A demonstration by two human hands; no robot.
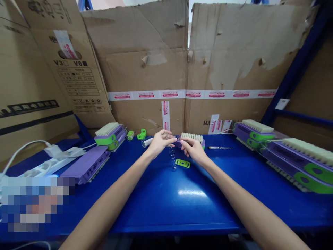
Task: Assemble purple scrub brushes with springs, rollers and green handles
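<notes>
My left hand (159, 143) is closed in a pinch on a thin, shiny coiled wire (172, 158) that looks like a stretched spring. Its loops dangle below the fingers toward the blue table. Facing it, my right hand (194, 149) pinches the same thin wire between thumb and fingers; the exact grip is too small to make out. Just beneath the hands lies a flat green slotted plate (182, 163). A purple block with pale bristles (192, 138) sits behind my right hand, partly covered by it.
Beside my right hand lies a screwdriver (221, 148). A white cylinder (147, 142), a green bracket (142, 134) and a small green part (130, 135) are left of the hands. Purple-green brush units (107, 135) stand at both sides. A power strip (56, 163) and cardboard walls (140, 76) border the table.
</notes>
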